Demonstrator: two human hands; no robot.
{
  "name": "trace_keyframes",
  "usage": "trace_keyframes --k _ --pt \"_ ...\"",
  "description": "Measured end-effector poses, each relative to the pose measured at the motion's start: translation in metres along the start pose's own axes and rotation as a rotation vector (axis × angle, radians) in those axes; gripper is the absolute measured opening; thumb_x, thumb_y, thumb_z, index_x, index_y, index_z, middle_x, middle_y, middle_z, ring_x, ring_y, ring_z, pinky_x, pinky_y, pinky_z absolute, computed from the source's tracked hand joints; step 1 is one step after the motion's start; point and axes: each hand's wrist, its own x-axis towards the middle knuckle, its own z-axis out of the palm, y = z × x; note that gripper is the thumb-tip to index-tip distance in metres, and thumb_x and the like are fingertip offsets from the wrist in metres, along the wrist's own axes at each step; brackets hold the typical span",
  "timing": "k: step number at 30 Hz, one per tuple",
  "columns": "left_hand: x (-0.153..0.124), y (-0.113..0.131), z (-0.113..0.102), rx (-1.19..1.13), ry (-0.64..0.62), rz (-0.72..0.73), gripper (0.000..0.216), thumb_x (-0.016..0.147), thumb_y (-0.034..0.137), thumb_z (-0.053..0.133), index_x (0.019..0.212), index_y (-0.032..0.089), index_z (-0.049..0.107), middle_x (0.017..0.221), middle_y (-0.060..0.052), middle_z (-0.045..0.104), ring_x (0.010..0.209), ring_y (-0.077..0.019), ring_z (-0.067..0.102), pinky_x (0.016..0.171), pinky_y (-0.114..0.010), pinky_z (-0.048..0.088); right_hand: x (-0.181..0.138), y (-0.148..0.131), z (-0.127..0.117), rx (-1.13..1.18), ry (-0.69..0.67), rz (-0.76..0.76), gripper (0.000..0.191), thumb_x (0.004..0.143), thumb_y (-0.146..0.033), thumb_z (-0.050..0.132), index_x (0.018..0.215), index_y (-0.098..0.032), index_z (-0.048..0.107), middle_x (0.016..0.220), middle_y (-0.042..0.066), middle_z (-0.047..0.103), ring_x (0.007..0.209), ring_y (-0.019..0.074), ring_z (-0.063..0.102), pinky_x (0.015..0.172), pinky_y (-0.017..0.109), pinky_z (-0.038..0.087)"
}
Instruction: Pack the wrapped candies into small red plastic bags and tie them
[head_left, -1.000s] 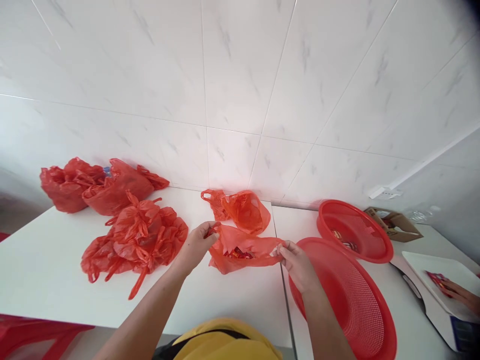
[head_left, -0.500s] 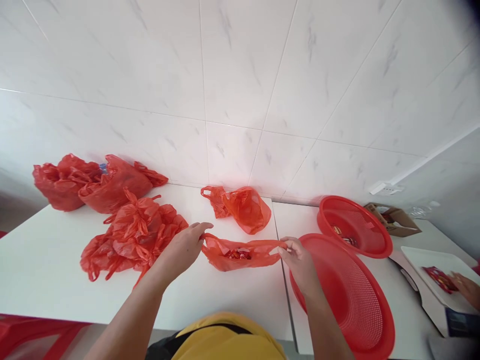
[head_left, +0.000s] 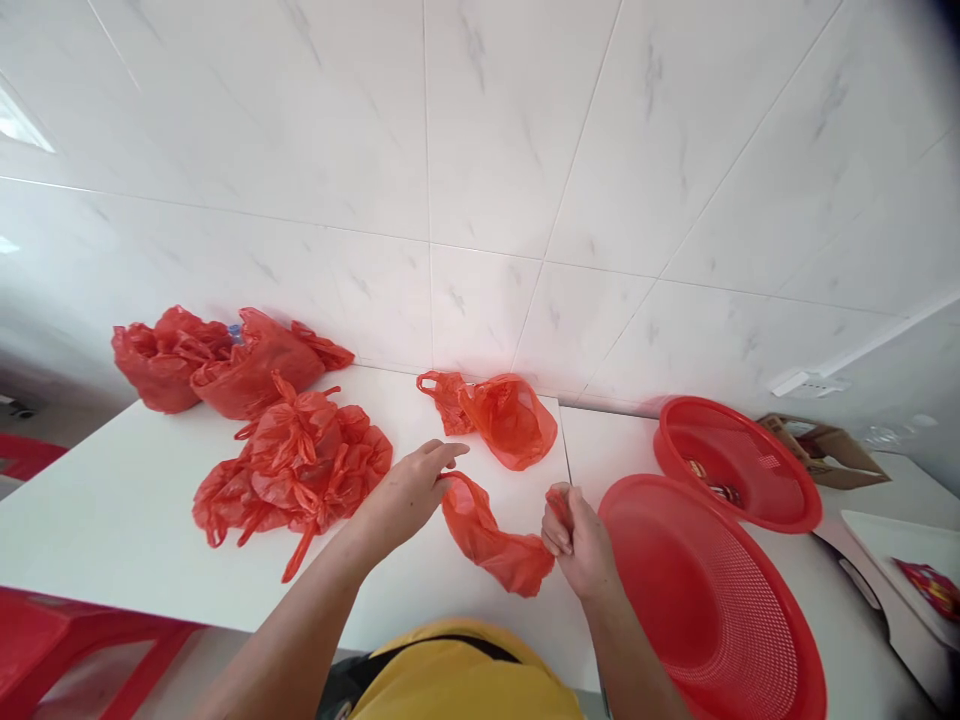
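A small red plastic bag [head_left: 491, 540] hangs between my hands just above the white table [head_left: 112, 510]. My left hand [head_left: 409, 490] pinches one of its handles, with the other fingers stretched out. My right hand [head_left: 574, 535] is curled in a fist round the other handle. The bag sags in the middle and its contents are hidden. Beyond it lies an open red bag [head_left: 506, 420], loosely puffed up.
A heap of tied red bags [head_left: 296, 465] lies to the left, with two fuller red bags [head_left: 217, 360] behind it by the tiled wall. Two red mesh baskets [head_left: 712, 600] [head_left: 739, 465] sit at the right. A white scale [head_left: 900, 560] and a cardboard box [head_left: 821, 445] stand far right.
The bag was held stretched open with red packets showing inside. Now both hands have drawn the handles up and closer, and the bag sags closed. A co-worker's hand at the scale is gone from view.
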Motion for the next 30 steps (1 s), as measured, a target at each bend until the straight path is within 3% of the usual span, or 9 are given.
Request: trace_keyframes --k 3,6,9,12,15,20,24,27,30 --pt "0.003 -0.003 0.012 -0.087 -0.034 -0.019 0.040 0.074 0.018 0.057 0.112 0.028 0.068 0.093 -0.003 0.064 0.069 -0.0167 0.054 0.063 -0.028 0.042 0.001 0.003 0.009 -0.028 0.031 0.038 0.043 0.089 -0.059 0.042 0.110 -0.025 0.058 0.044 -0.010 0.034 0.038 0.0082 0.019 0.042 0.025 0.017" --pt "0.007 -0.002 0.032 -0.205 -0.129 -0.013 0.041 0.075 0.016 0.057 0.114 0.026 0.066 0.081 -0.001 0.062 0.067 -0.0156 0.054 0.062 -0.027 0.042 0.003 0.010 0.025 -0.196 -0.126 0.118 0.049 0.083 -0.047 0.059 0.127 -0.028 0.050 0.052 -0.009 0.047 0.043 0.0089 0.039 0.046 0.023 0.027" --pt "0.013 -0.005 0.051 -0.332 -0.184 -0.032 0.041 0.075 0.015 0.057 0.114 0.024 0.064 0.083 -0.001 0.062 0.072 -0.0159 0.057 0.065 -0.028 0.044 0.009 0.022 0.039 -0.388 -0.317 0.157 0.026 0.079 -0.044 0.062 0.090 -0.020 0.064 0.054 -0.004 0.054 0.049 0.0114 0.048 0.051 0.026 0.033" --pt "0.015 -0.017 0.063 -0.306 -0.059 -0.067 0.034 0.075 0.018 0.059 0.108 0.023 0.065 0.096 -0.004 0.063 0.080 -0.0176 0.058 0.070 -0.030 0.046 0.018 0.033 0.040 -0.401 -0.167 0.158 0.038 0.082 -0.049 0.056 0.059 -0.019 0.051 0.047 -0.004 0.049 0.043 0.0086 0.037 0.047 0.026 0.026" --pt "0.012 -0.032 0.070 -0.172 0.002 -0.019 0.023 0.074 0.022 0.064 0.097 0.023 0.067 0.097 -0.005 0.063 0.082 -0.0195 0.058 0.072 -0.031 0.045 0.027 0.037 0.031 -0.297 -0.050 0.200 0.035 0.082 -0.050 0.054 0.065 -0.019 0.054 0.045 -0.006 0.045 0.039 0.0069 0.028 0.043 0.026 0.016" --pt "0.005 -0.050 0.090 -0.116 -0.243 0.086 0.027 0.069 0.013 0.064 0.093 0.025 0.068 0.092 -0.003 0.065 0.082 -0.0204 0.059 0.076 -0.032 0.044 0.034 0.043 0.018 -0.194 -0.062 0.177 0.035 0.084 -0.048 0.051 0.063 -0.020 0.055 0.044 -0.006 0.041 0.037 0.0067 0.023 0.040 0.026 0.013" --pt "0.012 -0.065 0.100 -0.070 -0.138 0.013 0.015 0.076 0.013 0.052 0.072 0.022 0.062 0.074 -0.002 0.063 0.073 -0.0198 0.058 0.074 -0.034 0.044 0.030 0.047 0.006 -0.214 -0.127 0.170 0.040 0.086 -0.056 0.047 0.080 -0.019 0.064 0.054 -0.001 0.057 0.040 0.0096 0.041 0.044 0.025 0.027" --pt "0.019 -0.077 0.101 -0.044 -0.008 -0.002 0.009 0.076 0.015 0.052 0.072 0.022 0.058 0.096 -0.007 0.064 0.093 -0.0234 0.056 0.084 -0.037 0.042 0.025 0.050 -0.008 -0.198 -0.219 0.147 0.043 0.085 -0.058 0.051 0.090 -0.018 0.068 0.063 0.001 0.063 0.052 0.0115 0.049 0.058 0.027 0.039" --pt "0.022 -0.084 0.103 -0.126 -0.102 -0.061 0.006 0.079 0.019 0.048 0.076 0.022 0.052 0.104 -0.005 0.062 0.099 -0.0206 0.054 0.087 -0.034 0.041 0.023 0.054 -0.018 -0.137 -0.269 0.188 0.058 0.085 -0.066 0.042 0.090 -0.016 0.071 0.062 0.002 0.060 0.061 0.0141 0.052 0.067 0.030 0.042"
